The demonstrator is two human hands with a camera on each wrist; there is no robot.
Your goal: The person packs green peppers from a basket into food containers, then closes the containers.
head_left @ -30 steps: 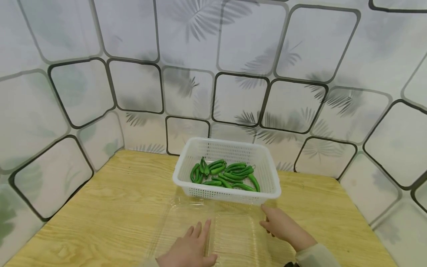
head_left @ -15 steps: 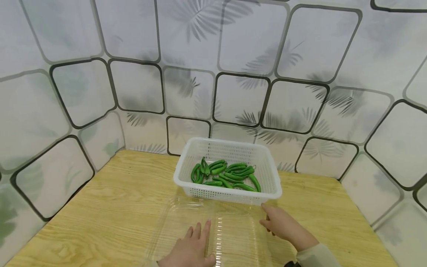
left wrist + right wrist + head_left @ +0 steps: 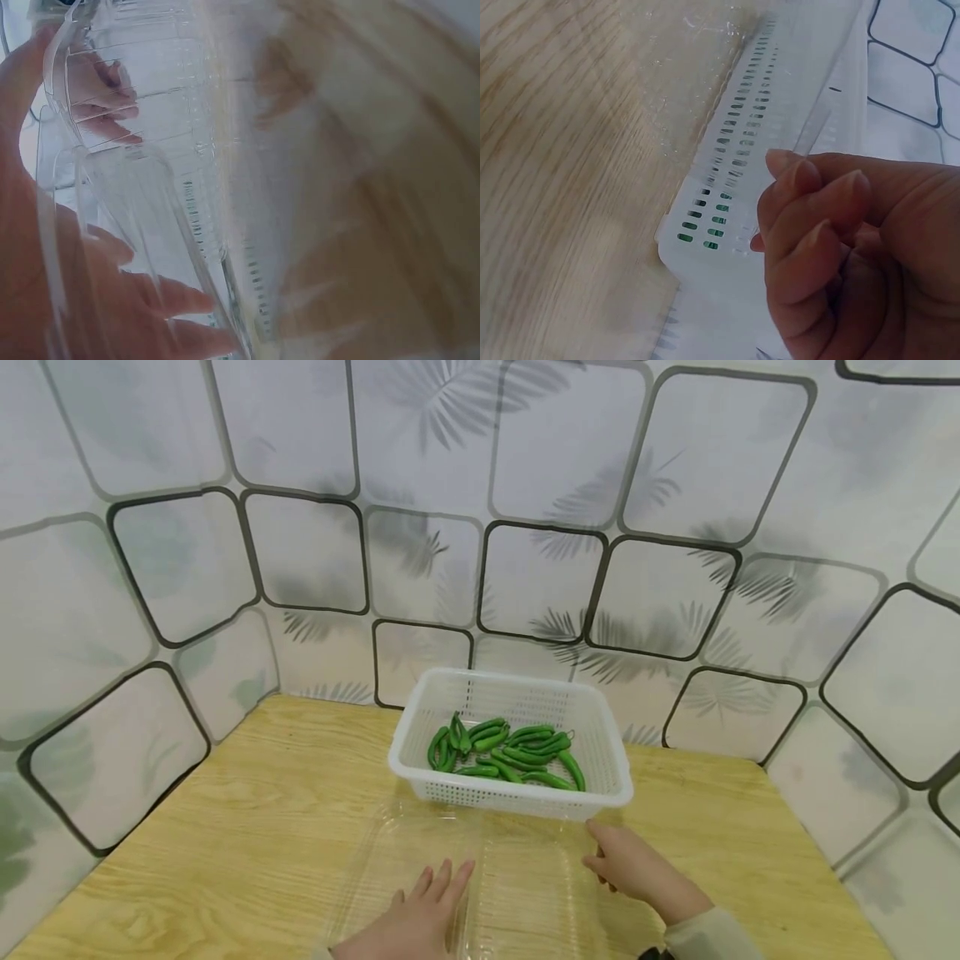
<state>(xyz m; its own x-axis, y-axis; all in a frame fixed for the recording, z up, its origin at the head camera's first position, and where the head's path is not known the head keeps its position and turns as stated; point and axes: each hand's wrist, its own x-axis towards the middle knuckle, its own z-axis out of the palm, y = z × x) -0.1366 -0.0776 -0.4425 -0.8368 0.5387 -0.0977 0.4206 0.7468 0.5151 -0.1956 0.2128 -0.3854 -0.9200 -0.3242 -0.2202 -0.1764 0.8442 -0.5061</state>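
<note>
A clear plastic clamshell container (image 3: 528, 893) lies spread wide on the wooden table, its two halves side by side. My left hand (image 3: 420, 910) reaches over the left half with fingers extended; in the left wrist view its fingers (image 3: 176, 296) overlap the transparent walls. At the far right corner of the container, my right hand (image 3: 637, 868) pinches the rim between thumb and curled fingers. The right wrist view shows that hand (image 3: 832, 240) with the thin plastic edge (image 3: 817, 124) at its fingertips.
Just beyond the container stands a white perforated plastic basket (image 3: 510, 802) with several green chili peppers (image 3: 521, 756) inside. A patterned wall covering (image 3: 420, 568) rises behind and at both sides of the wooden table (image 3: 247, 802).
My left hand has drawn slightly back toward me and to the left across the container. The right hand keeps its place at the corner.
</note>
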